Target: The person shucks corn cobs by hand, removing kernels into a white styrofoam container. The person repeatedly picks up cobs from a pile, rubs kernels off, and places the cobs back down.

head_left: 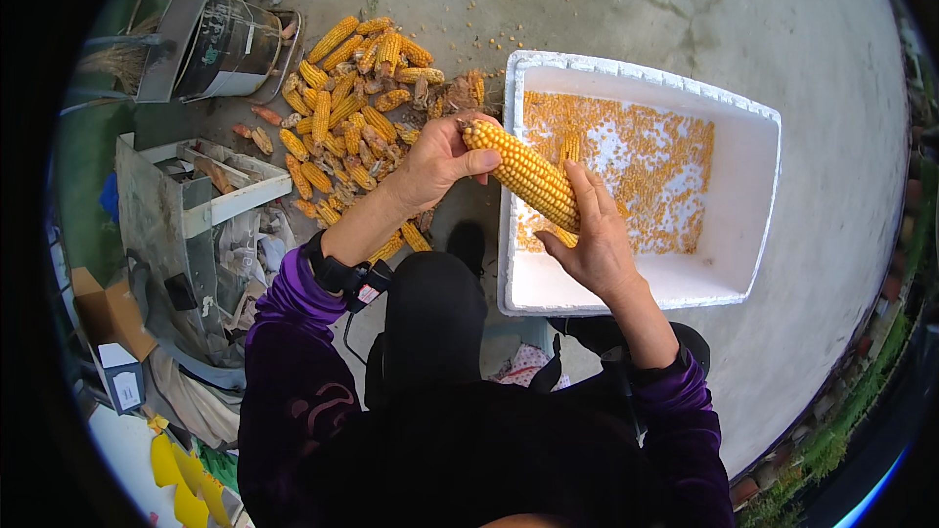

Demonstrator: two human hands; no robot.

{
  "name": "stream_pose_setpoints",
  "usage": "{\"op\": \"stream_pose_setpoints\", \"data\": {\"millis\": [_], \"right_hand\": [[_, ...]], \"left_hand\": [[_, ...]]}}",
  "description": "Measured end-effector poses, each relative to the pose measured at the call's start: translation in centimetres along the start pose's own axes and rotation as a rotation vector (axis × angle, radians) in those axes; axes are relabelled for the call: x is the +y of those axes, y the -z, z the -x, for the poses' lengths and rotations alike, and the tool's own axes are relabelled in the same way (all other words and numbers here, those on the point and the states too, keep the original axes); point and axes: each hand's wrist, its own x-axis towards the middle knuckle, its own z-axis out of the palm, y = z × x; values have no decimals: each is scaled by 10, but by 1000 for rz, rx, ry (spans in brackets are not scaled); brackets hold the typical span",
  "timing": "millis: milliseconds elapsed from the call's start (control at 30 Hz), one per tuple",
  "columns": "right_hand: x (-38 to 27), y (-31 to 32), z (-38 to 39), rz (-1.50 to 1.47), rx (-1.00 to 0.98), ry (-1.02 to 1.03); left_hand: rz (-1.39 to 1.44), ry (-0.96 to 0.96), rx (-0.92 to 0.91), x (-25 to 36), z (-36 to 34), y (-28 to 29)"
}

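A large yellow corn cob [525, 174] slants between my two hands, above the left side of a white foam box [738, 166]. My left hand [445, 161] is closed round its upper left end, the thumb lying along the kernels. At the lower right end my right hand [599, 235] grips it, thumb below and fingers above. Loose corn kernels [660, 161] are scattered over the floor of the box. Another cob [571, 147] shows partly inside the box, behind the held one.
A heap of corn cobs [342, 117] lies on the concrete to the left of the box. Farther left stand a dark round bin [230, 44] and a worn drawer-like frame [210, 186]. A cardboard box [110, 318] is at the left edge. My knee [435, 303] is just below the heap.
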Motion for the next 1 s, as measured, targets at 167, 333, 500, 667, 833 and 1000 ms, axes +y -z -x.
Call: {"op": "stream_pose_setpoints", "data": {"millis": [167,333,500,667,833,1000], "right_hand": [[28,-18,16,-346,-108,-332],[78,-28,40,-224,-200,-574],[79,-22,47,-878,-232,-863],[69,-10,42,-1137,-259,-876],[55,-3,35,-1172,-200,-796],[39,-2,28,-1048,-165,-662]], "left_hand": [[-264,315,-1,-25,-38,56],[-1396,417,62,-163,-47,165],[-1898,223,-110,-241,-37,166],[-1951,293,-120,-257,-47,155],[-1239,387,359,-238,-40,162],[200,291,467,-169,-5,174]]}}
